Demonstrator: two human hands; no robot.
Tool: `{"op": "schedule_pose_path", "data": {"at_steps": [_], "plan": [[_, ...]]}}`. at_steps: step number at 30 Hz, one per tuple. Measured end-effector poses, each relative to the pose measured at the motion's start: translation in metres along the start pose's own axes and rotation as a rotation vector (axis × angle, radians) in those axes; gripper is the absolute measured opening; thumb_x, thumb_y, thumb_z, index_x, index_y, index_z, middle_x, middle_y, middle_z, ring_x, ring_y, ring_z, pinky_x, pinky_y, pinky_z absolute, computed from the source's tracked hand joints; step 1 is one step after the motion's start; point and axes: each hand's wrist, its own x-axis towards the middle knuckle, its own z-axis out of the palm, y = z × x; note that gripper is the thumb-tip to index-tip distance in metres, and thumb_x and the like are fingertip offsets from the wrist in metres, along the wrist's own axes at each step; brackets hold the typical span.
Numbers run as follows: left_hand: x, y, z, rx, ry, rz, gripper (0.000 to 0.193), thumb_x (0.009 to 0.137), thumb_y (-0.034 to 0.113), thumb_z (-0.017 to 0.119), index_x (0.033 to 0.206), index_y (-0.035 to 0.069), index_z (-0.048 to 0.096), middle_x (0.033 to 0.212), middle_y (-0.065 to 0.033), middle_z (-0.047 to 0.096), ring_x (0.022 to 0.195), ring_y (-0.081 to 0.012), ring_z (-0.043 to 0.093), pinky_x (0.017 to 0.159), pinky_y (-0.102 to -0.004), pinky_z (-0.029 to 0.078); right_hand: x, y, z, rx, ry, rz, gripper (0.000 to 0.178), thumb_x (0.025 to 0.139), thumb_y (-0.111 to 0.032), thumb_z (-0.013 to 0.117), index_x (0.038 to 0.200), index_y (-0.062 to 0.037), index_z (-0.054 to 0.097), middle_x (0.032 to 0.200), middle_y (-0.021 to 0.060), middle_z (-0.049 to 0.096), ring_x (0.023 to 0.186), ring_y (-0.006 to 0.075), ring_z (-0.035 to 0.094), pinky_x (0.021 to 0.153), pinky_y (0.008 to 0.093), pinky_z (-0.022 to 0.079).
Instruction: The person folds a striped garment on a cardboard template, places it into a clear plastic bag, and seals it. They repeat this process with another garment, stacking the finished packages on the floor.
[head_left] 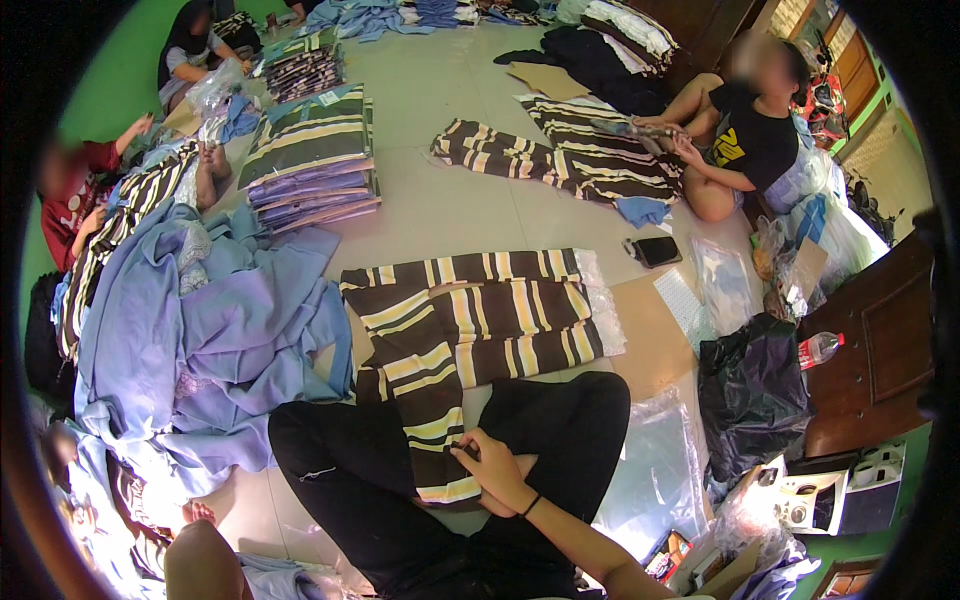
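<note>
A dark brown garment (520, 312) with white and yellow stripes lies on the floor ahead of my crossed legs. White lace (604, 312) edges its right end. One sleeve (432, 410) of it runs down into my lap. My right hand (492, 470), with a black band at the wrist, pinches the right edge of this sleeve between thumb and fingers. Skin showing just under the hand could be a foot; I cannot tell. My left hand cannot be made out anywhere.
Blue cloth (200, 330) is heaped at my left. Beyond stands a stack of bagged striped garments (310, 165). Rightward are a phone (657, 252), cardboard (650, 330), clear plastic bags (650, 460), a black bag (755, 390) and a bottle (820, 349). Several people sit around with cloth.
</note>
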Motion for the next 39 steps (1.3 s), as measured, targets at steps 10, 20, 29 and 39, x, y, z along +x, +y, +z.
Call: {"op": "schedule_pose_path", "data": {"at_steps": [10,20,29,39], "plan": [[0.002,-0.005,0.000,-0.019,-0.006,0.000,0.018,0.073,0.004,0.047,0.088,0.005,0.036,0.068,-0.0034,0.036,0.068,-0.0137,0.037,0.058,-0.0240,0.032,0.000,-0.001,-0.002,-0.057,-0.081,0.081,0.020,0.077,-0.016,0.059,0.086,-0.0015,0.050,0.074,0.0133,0.057,0.068,0.0257,0.057,0.059,0.0324,0.045],[0.003,-0.010,0.000,-0.037,-0.008,0.003,0.020,0.071,0.005,0.049,0.089,0.004,0.039,0.074,-0.0042,0.038,0.073,-0.0140,0.038,0.063,-0.0242,0.032,-0.001,0.001,-0.002,-0.049,-0.074,0.060,0.020,0.077,-0.016,0.059,0.087,-0.0013,0.049,0.074,0.0141,0.057,0.068,0.0266,0.058,0.060,0.0333,0.045],[0.004,-0.015,-0.001,-0.060,-0.014,-0.001,0.022,0.069,0.007,0.050,0.090,0.004,0.041,0.078,-0.0049,0.040,0.077,-0.0143,0.039,0.067,-0.0244,0.033,0.000,0.001,-0.001,-0.043,-0.041,0.032,0.020,0.076,-0.016,0.061,0.086,-0.0020,0.050,0.068,0.0123,0.055,0.061,0.0231,0.056,0.055,0.0307,0.043],[0.008,-0.030,-0.009,-0.134,-0.023,0.000,0.025,0.067,0.008,0.052,0.091,0.004,0.044,0.084,-0.0058,0.042,0.082,-0.0145,0.040,0.071,-0.0246,0.033,-0.004,-0.002,-0.004,-0.006,-0.066,-0.032,0.015,0.078,-0.015,0.058,0.084,-0.0027,0.052,0.063,0.0116,0.053,0.056,0.0218,0.054,0.052,0.0301,0.041]]}}
